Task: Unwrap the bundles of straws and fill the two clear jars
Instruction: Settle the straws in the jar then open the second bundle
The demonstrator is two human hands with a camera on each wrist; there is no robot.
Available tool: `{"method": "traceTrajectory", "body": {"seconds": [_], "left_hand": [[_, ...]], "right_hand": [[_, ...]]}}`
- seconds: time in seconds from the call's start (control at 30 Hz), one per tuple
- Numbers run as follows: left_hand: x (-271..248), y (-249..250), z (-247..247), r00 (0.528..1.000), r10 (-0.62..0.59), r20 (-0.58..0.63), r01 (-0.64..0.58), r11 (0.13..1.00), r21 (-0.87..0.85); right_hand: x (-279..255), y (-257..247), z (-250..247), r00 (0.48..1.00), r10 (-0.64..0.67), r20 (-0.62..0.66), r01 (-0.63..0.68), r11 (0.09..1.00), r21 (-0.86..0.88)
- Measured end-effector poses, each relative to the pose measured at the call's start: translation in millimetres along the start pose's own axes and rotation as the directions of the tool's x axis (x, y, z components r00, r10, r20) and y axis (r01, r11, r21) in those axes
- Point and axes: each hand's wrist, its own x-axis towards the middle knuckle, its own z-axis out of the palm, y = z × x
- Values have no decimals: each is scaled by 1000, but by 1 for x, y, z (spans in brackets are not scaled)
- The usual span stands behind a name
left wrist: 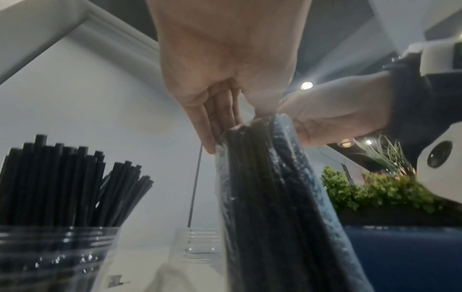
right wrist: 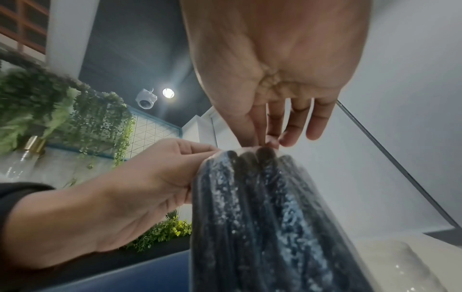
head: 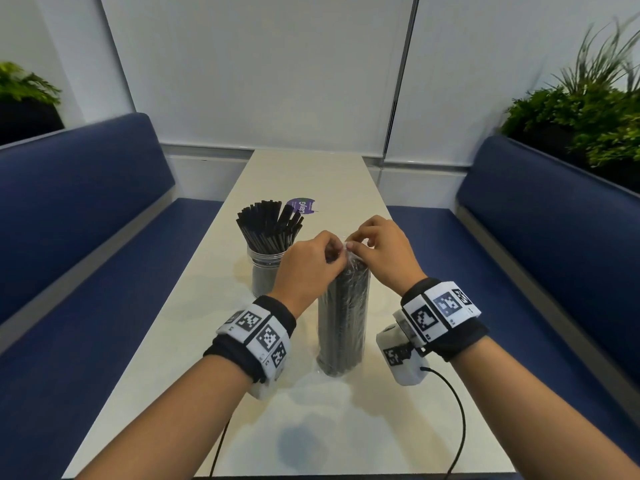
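A bundle of black straws (head: pixel 343 323) in clear plastic wrap stands upright on the white table (head: pixel 311 427). My left hand (head: pixel 337 252) and right hand (head: pixel 353 245) both pinch the wrap at the bundle's top. The left wrist view shows my left hand (left wrist: pixel 225 122) at the top of the bundle (left wrist: pixel 270 197). In the right wrist view my right hand (right wrist: pixel 265 142) pinches above the bundle (right wrist: pixel 262 217). A clear jar (head: pixel 263 271) full of loose black straws (head: pixel 268 226) stands to the left. An empty clear jar (left wrist: pixel 197 245) shows only in the left wrist view.
A purple sticker (head: pixel 302 206) lies on the table behind the filled jar. Blue benches (head: pixel 86 209) run along both long sides, with planters (head: pixel 588 116) behind them. A white wall closes the far end. A black cable (head: pixel 457 410) hangs from my right wrist.
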Motion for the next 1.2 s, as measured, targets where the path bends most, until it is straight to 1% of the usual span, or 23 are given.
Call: {"method": "traceTrajectory", "body": {"seconds": [0.13,0.2,0.27,0.37,0.53,0.6,0.7,0.77,0.87,0.93,1.0,1.1,1.2], "left_hand": [[2,0,0,999,34,9,-35,997,68],[2,0,2,1000,22,4,-22,998,65],[3,1,3,1000,7,3,-7,998,55],[6,1,2,1000,-16,8,15,999,45],[8,-1,4,998,-66,3,66,997,-29],[9,-1,3,999,-41,22,41,999,4],[10,-2,3,999,-11,39,10,999,40],[8,-3,5,1000,-11,6,11,1000,2],[1,-7,8,998,-30,-59,22,991,-131],[-2,-8,9,997,-50,-65,35,977,-210],[-2,-8,8,997,-57,-54,42,968,-247],[0,-8,4,1000,6,-18,-10,982,-187],[3,-9,1,995,104,2,-103,993,-63]], "right_hand": [[-2,-2,0,999,-24,-23,23,999,-27],[-3,-3,1,998,-38,-41,35,997,-75],[-4,-3,3,998,-41,-52,37,996,-86],[-2,-2,7,999,-3,-42,1,998,-58],[5,-3,12,994,112,-16,-111,993,24],[5,-3,9,994,114,-3,-114,993,13],[4,-4,6,997,83,-8,-83,996,-22],[3,-4,8,997,74,-26,-75,997,-27],[0,-1,13,996,89,-24,-89,996,-23],[0,2,14,992,123,-6,-123,992,13],[2,4,11,988,153,13,-153,986,64],[3,3,4,990,139,37,-141,987,77],[1,-1,-1,998,64,18,-64,998,-2]]}}
